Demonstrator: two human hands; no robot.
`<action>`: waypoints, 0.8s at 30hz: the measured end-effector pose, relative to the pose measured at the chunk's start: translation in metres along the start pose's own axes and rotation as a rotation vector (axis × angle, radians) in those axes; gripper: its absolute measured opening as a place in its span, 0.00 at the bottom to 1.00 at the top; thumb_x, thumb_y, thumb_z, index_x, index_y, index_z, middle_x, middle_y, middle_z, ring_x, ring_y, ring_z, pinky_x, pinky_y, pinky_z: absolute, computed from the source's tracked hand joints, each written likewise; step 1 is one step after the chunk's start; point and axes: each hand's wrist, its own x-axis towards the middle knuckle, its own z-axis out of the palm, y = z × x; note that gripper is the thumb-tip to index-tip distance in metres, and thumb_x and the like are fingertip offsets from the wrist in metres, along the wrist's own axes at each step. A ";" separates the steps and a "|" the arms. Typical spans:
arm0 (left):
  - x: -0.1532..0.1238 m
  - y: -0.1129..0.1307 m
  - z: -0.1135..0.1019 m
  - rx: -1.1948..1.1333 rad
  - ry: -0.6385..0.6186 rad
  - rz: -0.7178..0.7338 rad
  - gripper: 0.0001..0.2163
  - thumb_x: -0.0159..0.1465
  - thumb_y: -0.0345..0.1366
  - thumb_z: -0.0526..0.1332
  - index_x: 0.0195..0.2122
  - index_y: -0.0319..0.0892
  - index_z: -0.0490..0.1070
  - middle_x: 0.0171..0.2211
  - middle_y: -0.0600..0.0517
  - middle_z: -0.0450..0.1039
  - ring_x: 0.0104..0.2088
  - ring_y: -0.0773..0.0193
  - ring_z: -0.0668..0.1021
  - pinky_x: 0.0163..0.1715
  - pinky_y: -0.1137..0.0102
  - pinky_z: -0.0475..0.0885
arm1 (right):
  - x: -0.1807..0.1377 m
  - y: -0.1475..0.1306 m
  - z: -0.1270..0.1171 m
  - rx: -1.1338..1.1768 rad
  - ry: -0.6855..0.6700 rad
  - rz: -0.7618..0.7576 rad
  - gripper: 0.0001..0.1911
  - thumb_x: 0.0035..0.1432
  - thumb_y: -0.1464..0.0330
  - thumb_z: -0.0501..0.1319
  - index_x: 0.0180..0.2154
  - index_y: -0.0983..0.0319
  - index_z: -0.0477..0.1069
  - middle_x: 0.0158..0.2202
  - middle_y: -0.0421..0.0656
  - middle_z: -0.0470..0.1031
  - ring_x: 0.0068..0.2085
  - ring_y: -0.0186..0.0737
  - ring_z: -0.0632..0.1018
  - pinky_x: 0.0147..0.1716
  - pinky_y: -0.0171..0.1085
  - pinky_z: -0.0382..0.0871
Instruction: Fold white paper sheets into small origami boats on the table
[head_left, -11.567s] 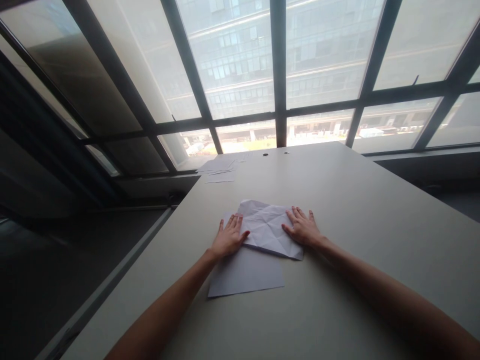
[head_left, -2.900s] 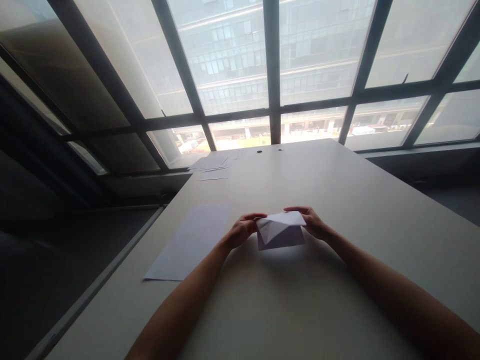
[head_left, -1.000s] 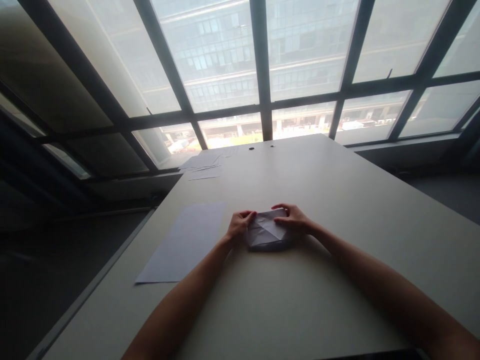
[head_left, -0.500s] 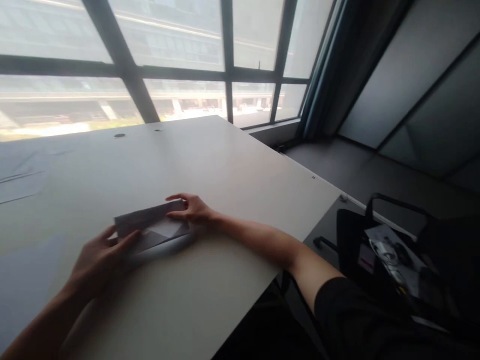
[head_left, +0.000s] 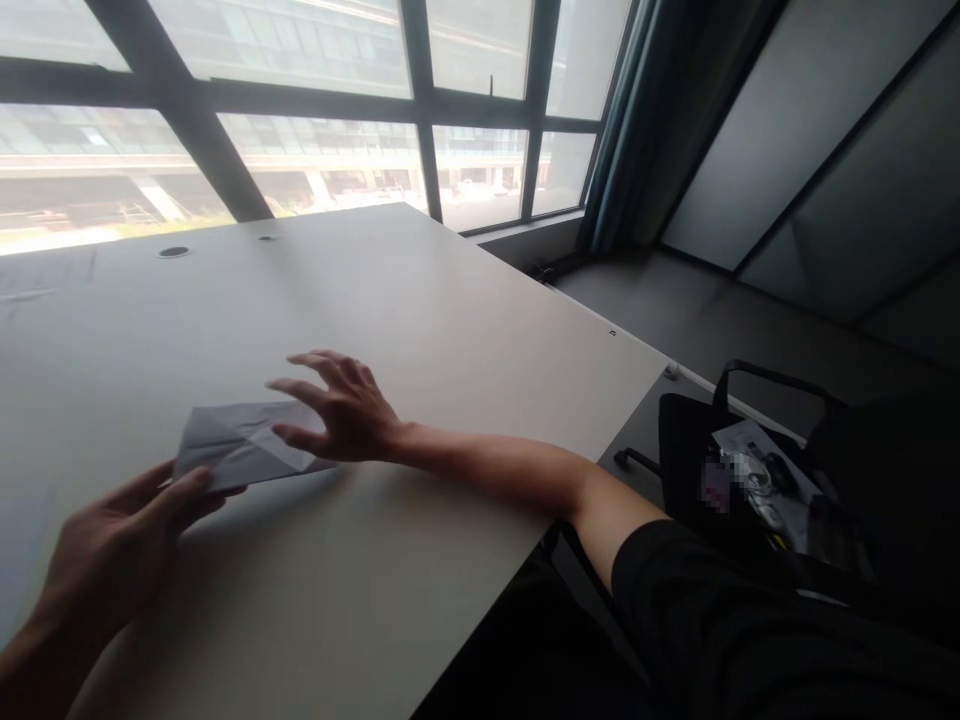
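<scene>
Grip closed on one end of a folded white paper (head_left: pixel 240 440), the left hand (head_left: pixel 112 545) pinches its near corner, thumb on top and fingers beneath. Opposite, the right hand (head_left: pixel 352 405) spreads open over the far end, fingers apart; whether the thumb touches the surface cannot be told. The folded white paper lies between the two, tilted and apparently just clear of the table (head_left: pixel 465 330), where a soft shadow falls under its lower edge. A flat sheet (head_left: pixel 19 550) rests at the left edge of view.

Good handling here likely calls for a light, steady left pinch, firm enough to stop the layers sliding but not to dent the corner. The right hand would do best to close gently on the edges, fingers behind and thumb in front, rather than press mid-panel. Resting the lower edge on the table would steady the piece; squeezing both ends together could buckle its creases.
</scene>
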 end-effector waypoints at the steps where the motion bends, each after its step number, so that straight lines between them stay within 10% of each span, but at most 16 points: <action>1: 0.000 0.002 0.001 -0.111 -0.002 -0.046 0.18 0.50 0.49 0.69 0.40 0.49 0.77 0.30 0.53 0.80 0.31 0.52 0.82 0.28 0.62 0.79 | -0.002 -0.007 0.000 -0.017 -0.067 -0.106 0.28 0.61 0.56 0.63 0.60 0.54 0.63 0.68 0.44 0.55 0.67 0.50 0.56 0.63 0.48 0.54; 13: -0.017 -0.012 -0.009 -0.436 -0.211 0.163 0.27 0.53 0.51 0.71 0.48 0.38 0.70 0.38 0.46 0.75 0.34 0.60 0.78 0.34 0.69 0.74 | -0.019 -0.053 0.029 0.313 -0.225 -0.120 0.33 0.60 0.62 0.64 0.64 0.60 0.59 0.66 0.55 0.60 0.65 0.56 0.63 0.60 0.56 0.59; 24: -0.028 0.003 -0.032 -0.679 -0.289 0.083 0.22 0.57 0.44 0.70 0.49 0.36 0.73 0.43 0.41 0.76 0.43 0.54 0.78 0.46 0.60 0.72 | -0.005 -0.077 0.023 0.860 -0.289 0.226 0.35 0.54 0.59 0.69 0.61 0.61 0.64 0.59 0.55 0.70 0.59 0.54 0.72 0.54 0.53 0.70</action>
